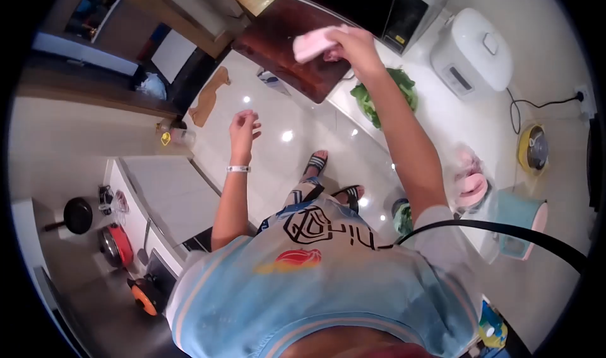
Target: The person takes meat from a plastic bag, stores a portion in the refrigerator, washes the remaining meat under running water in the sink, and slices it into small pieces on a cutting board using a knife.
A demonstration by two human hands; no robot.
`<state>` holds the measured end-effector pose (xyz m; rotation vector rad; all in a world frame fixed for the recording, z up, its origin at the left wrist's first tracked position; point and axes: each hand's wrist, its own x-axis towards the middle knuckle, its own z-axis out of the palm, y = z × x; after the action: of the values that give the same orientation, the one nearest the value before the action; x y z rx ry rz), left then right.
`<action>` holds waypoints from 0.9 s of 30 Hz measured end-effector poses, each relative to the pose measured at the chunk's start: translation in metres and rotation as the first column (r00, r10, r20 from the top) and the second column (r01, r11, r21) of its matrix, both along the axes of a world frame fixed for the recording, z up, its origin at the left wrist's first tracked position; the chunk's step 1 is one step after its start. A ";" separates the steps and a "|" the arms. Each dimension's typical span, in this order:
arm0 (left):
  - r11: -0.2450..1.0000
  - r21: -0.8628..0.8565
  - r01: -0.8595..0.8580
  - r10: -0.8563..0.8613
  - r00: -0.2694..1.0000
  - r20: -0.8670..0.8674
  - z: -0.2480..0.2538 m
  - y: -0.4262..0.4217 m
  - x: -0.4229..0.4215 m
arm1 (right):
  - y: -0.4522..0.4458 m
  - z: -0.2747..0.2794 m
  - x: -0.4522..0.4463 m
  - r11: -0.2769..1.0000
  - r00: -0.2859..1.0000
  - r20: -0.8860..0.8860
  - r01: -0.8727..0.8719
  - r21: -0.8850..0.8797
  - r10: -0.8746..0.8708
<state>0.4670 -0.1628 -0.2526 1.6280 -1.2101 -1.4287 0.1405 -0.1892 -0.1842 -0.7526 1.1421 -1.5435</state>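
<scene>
The right hand (355, 47) has its fingers wrapped around the right end of a pale pink, folded, cloth-like bundle (312, 45), over the dark reddish-brown rectangular board (271, 42) on the far side; contact is unclear. The bundle looks light and soft, best gripped across its folds. The left hand (243, 129), nearer and left, is empty, fingers loosely curled.

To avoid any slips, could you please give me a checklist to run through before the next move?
1. Right hand has a grip on the pink item: ok.
2. Pink item is over the dark red cutting board: ok.
3. Pink item rests flat on the board: cannot tell from this overhead view.
4. Left hand is free: ok.
5. Left hand steadies the board: not ok, it is apart from it.
</scene>
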 end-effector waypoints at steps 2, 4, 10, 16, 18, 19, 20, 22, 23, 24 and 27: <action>0.999 0.024 -0.034 0.034 0.999 -0.014 -0.008 -0.014 0.014 | -0.042 -0.021 0.008 0.981 0.999 -0.050 -0.003 0.195 0.012; 0.999 0.050 -0.009 0.008 1.000 0.011 -0.015 -0.022 0.024 | -0.084 -0.088 0.003 0.948 0.875 -0.483 0.177 0.266 -0.027; 0.953 -0.153 0.261 -0.239 0.959 0.152 -0.016 -0.069 0.008 | 0.008 -0.018 0.027 0.883 0.714 -0.658 0.442 0.156 -0.241; 0.480 -0.234 0.845 -0.869 0.495 0.005 0.021 -0.016 -0.138 | 0.242 0.002 -0.012 0.468 0.401 -0.749 0.873 0.138 -0.528; 0.282 -0.261 0.923 -0.959 0.266 -0.093 0.021 0.038 -0.194 | 0.313 0.010 -0.018 0.213 0.082 -0.786 0.975 -0.065 -0.613; 0.214 -0.276 0.937 -0.975 0.189 -0.114 0.022 0.062 -0.214 | 0.352 0.004 -0.027 0.120 -0.050 -0.846 0.984 -0.134 -0.531; 0.135 -0.315 0.939 -0.990 0.116 -0.077 0.022 0.095 -0.249 | 0.398 0.006 -0.043 -0.071 -0.140 -0.861 0.990 -0.120 -0.489; 0.026 -0.364 0.931 -0.997 0.051 0.059 0.015 0.141 -0.304 | 0.427 -0.003 -0.061 -0.071 -0.137 -0.858 0.991 -0.118 -0.494; -0.023 -0.363 0.932 -0.988 0.033 0.148 0.002 0.166 -0.324 | 0.440 -0.015 -0.075 -0.021 -0.060 -0.889 0.998 -0.057 -0.453; -0.056 -0.307 0.950 -0.970 0.020 0.240 -0.002 0.189 -0.340 | 0.451 -0.027 -0.089 0.037 0.024 -0.914 0.999 0.010 -0.405; -0.019 -0.274 0.962 -0.895 0.106 0.434 -0.013 0.242 -0.378 | 0.464 -0.063 -0.133 0.255 0.102 -0.977 0.966 0.052 -0.186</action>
<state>0.0891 0.0788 -0.2654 0.2440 -2.8270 -1.3761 0.0075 0.2749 -0.2468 -0.2760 3.1421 -0.9787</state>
